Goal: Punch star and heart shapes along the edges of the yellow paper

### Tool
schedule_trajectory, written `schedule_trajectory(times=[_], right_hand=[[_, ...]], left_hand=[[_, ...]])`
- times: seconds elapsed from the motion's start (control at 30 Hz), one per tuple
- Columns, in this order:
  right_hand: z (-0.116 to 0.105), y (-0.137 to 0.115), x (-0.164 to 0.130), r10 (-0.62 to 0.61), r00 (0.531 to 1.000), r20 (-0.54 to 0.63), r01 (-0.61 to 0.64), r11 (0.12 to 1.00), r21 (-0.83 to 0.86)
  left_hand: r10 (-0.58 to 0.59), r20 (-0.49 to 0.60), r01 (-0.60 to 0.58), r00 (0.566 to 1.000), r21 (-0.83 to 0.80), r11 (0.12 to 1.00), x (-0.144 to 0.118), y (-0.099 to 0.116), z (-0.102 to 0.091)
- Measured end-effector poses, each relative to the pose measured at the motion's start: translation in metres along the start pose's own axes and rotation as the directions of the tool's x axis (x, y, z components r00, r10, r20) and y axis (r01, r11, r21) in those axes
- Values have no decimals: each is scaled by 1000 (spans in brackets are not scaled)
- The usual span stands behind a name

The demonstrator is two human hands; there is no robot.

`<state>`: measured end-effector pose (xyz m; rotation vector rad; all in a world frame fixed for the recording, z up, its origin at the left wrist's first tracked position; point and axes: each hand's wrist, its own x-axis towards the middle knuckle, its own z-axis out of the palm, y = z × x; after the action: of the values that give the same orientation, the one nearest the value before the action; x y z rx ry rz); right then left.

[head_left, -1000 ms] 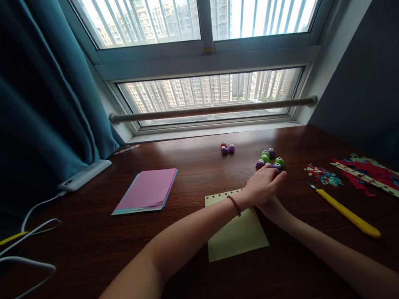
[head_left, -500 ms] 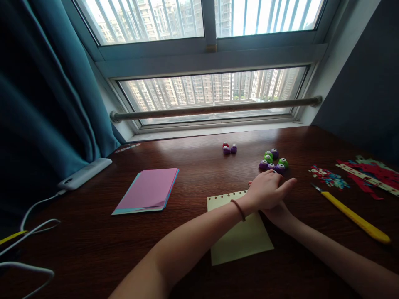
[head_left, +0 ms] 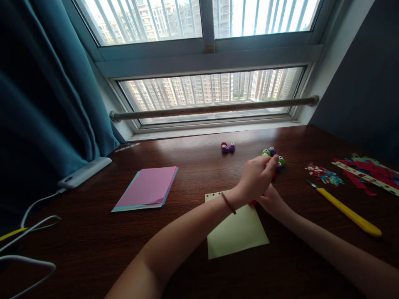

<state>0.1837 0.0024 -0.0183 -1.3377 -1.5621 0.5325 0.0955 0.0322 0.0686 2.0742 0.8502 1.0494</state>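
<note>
My left hand (head_left: 257,176), a brown band at its wrist, crosses over the yellow paper (head_left: 237,232) with fingers closed; what they hold is hidden, though some red shows just under the fingertips. Partly behind it, my right hand (head_left: 276,203) has its fingers curled round what looks like a red craft punch (head_left: 253,202), mostly covered, at the paper's upper right. Small star-shaped holes run along the paper's top edge. Just beyond my left fingers is a cluster of green and purple craft punches (head_left: 281,160), partly hidden.
Farther back stand one red and two purple punches (head_left: 232,147). To the left lie pink and blue sheets (head_left: 146,187) and a white power strip (head_left: 85,174) with cables. On the right are a yellow-handled craft knife (head_left: 349,211), tiny paper cut-outs (head_left: 326,174) and red strips (head_left: 364,172).
My left hand has turned from spread fingers to closed and lifted slightly away and to the left. Red now shows between and under the hands. The view has shifted a little.
</note>
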Motion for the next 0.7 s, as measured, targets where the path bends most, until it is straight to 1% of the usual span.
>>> schedule_trajectory(times=[0.07,0.1,0.13,0.17,0.2,0.27,0.33,0.4,0.47,0.53,0.6,0.7], right_hand=[[-13,-2,-3,90,989,114,-102,990,98],[-18,-3,-2,139,972,191,-172,971,166],[-21,-5,-1,174,948,267,-237,945,226],[-24,-5,1,191,924,330,-284,923,262],[-26,-5,3,185,912,366,-295,916,271],[-28,-4,6,138,913,384,-234,948,214],[-29,-1,6,78,920,384,-126,987,102],[-28,-1,4,34,921,388,-33,999,-10],[-28,-4,1,15,916,400,20,996,-83],[-28,-7,1,10,911,412,38,994,-106],[-32,-8,3,15,903,429,22,996,-82],[-41,-6,9,56,908,416,-69,997,16]], left_hand=[[43,-26,-46,999,-90,995,-3,3,-14],[58,-40,-62,998,-98,993,-8,5,-21],[70,-40,-73,997,-70,995,-15,5,-29],[84,-17,-84,996,-15,996,-25,4,-36],[101,29,-103,994,58,993,-37,2,-42],[111,162,-145,980,213,966,-64,-7,-52],[57,269,-160,962,383,910,-89,-20,-58],[-26,341,-162,940,511,844,-107,-35,-60],[-85,384,-159,919,560,813,-118,-46,-59],[-116,399,-149,909,575,804,-123,-52,-57],[-129,404,-143,906,577,804,-123,-54,-56],[-145,417,-140,897,582,801,-122,-52,-56]])
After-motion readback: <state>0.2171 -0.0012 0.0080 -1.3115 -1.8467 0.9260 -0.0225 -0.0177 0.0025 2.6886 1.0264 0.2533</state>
